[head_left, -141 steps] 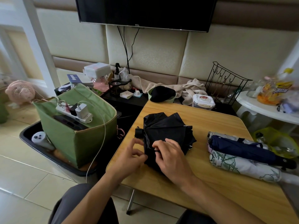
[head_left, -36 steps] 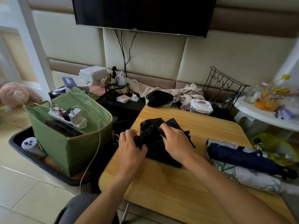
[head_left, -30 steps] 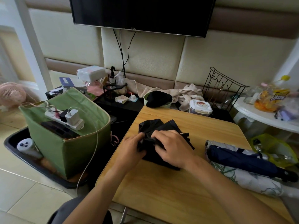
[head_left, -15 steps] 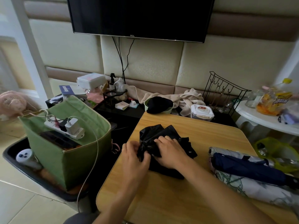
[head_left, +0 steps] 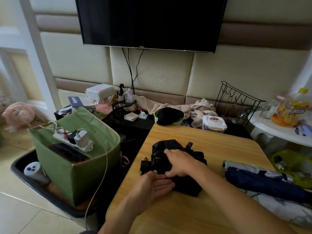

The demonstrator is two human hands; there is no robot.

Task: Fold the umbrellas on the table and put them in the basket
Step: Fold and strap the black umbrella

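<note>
Right grip point(head_left: 178, 163): lies on top of the black umbrella point(head_left: 175, 166) at centre frame, fingers curled over the bunched canopy, pressing and holding it down.
Left grip point(head_left: 156, 184): palm up, fingers straight, slid against the near edge of the black canopy; touches, does not clasp.
Black umbrella: on the tabletop point(head_left: 194, 215), collapsed but loose, cloth crumpled; handle point(head_left: 144, 164) pokes out to the left, a strap tab point(head_left: 189, 144) sticks up at the far side.
Step in hand: probably gathering and rolling the canopy tight round the shaft; strap not yet wrapped.
Next move calls for: likely tucking the loose folds under the right palm, turning the bundle, then reaching for the strap to bind it.
Other umbrellas: navy one point(head_left: 263, 182) and a white printed one point(head_left: 278, 210) lie at right of frame, touching each other, apart from the black one.
Basket point(head_left: 72, 176): green, left of the tabletop on the floor, power strip point(head_left: 73, 141) lying across its top; whether this is the target is a guess.
</note>
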